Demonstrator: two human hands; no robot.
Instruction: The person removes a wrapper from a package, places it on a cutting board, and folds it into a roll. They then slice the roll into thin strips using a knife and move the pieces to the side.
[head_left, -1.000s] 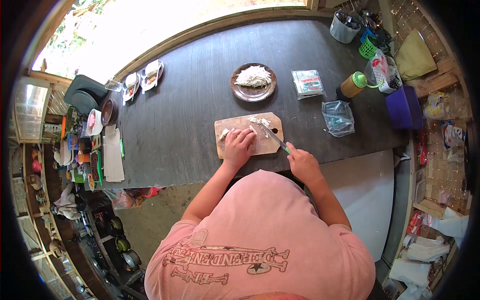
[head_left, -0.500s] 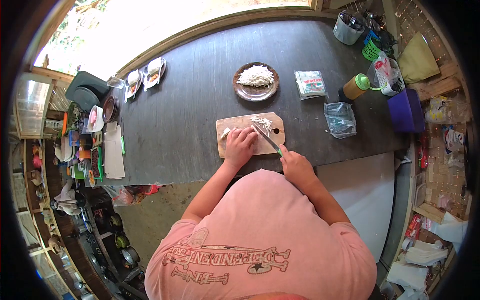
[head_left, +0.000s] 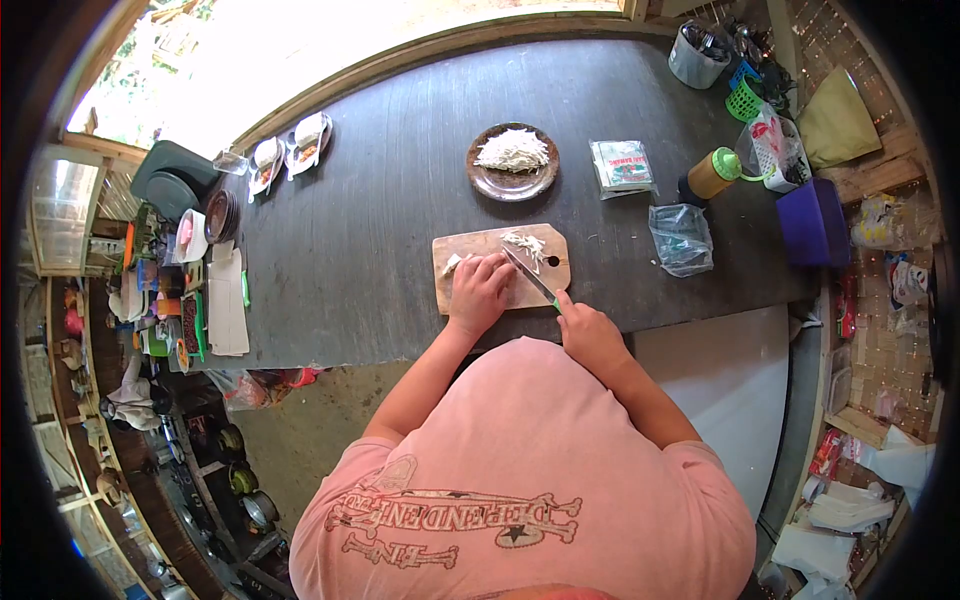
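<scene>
My right hand (head_left: 590, 332) is closed round the green handle of a knife (head_left: 532, 278), whose blade points up and left across the wooden cutting board (head_left: 470, 243). Bent fingers of my left hand (head_left: 481, 292) press down on a whitish piece of food (head_left: 453, 263), which shows only at its left end. Thin white shreds (head_left: 526, 246) lie on the board beyond the blade. Past the board, a brown plate (head_left: 512, 187) carries a heap of similar white shreds (head_left: 513, 151).
Right of the plate are a plastic packet (head_left: 621, 167), a clear bag (head_left: 681, 240), a bottle with a green cap (head_left: 712, 176) and a purple container (head_left: 812, 223). Two food portions (head_left: 306, 145) sit at the back left, near stacked bowls (head_left: 222, 216).
My right hand and the knife have shifted slightly left and down. My left hand has barely moved on the board.
</scene>
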